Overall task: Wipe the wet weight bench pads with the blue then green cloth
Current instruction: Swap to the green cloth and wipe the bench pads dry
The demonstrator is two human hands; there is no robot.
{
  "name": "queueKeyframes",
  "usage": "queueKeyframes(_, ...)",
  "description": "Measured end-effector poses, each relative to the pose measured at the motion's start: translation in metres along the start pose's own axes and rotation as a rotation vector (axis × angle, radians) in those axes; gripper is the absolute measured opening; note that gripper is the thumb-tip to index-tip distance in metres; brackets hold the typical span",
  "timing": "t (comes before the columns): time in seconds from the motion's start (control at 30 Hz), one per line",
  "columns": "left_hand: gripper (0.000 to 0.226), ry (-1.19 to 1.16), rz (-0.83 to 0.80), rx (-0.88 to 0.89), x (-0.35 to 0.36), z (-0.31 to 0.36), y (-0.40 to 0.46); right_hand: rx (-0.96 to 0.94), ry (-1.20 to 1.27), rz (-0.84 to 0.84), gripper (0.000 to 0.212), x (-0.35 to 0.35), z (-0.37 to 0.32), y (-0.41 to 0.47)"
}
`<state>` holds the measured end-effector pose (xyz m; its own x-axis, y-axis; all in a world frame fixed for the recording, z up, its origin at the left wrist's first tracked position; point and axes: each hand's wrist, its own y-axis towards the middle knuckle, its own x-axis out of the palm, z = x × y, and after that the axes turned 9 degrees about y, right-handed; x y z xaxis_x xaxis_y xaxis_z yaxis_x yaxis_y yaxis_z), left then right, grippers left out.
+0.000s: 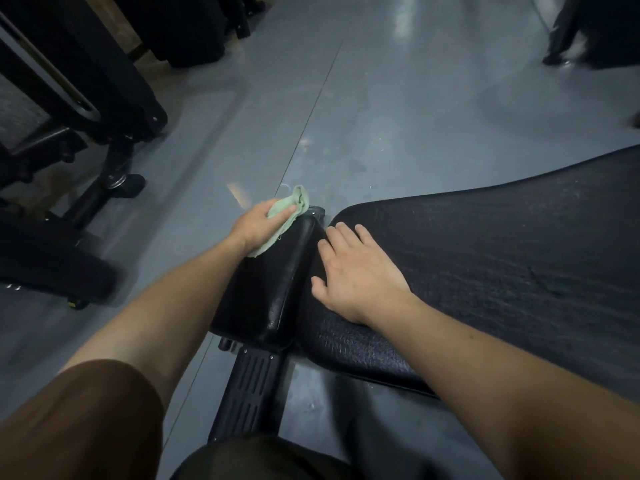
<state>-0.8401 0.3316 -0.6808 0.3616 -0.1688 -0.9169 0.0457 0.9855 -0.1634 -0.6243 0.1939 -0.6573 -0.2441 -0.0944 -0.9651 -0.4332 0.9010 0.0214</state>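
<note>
1. Nearest the camera, a brown sleeve (86, 420) covers the left upper arm.
2. Beyond it, the right hand (360, 275) lies flat, fingers spread and relaxed, on the large textured back pad (502, 265) and holds nothing.
3. Just left of that hand, across a narrow gap, sits the smooth seat pad (270, 289).
4. At that pad's far end, the left hand (256, 223) grips the bunched green cloth (291, 213), pressing it on the pad's edge.
5. Farther left, black machine frames (104, 140) stand on the grey floor (381, 109).
</note>
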Motion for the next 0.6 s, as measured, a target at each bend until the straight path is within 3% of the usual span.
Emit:
queueKeyframes(0.27, 0.064, -0.082, 0.055, -0.211, -0.001, -0.037, -0.029, 0.001, -0.002, -0.004, 0.069, 0.000, -0.001, 0.000)
queueKeyframes(0.43, 0.055, -0.321, 0.074, -0.335, 0.005, -0.073, -0.066, 0.007, -0.005, -0.010, 0.068, -0.001, -0.001, 0.000)
queueKeyframes(0.6, 0.071, -0.363, 0.096, -0.437, 0.014, -0.090, -0.123, 0.008, -0.015, -0.016, 0.068, -0.001, 0.000, 0.000)
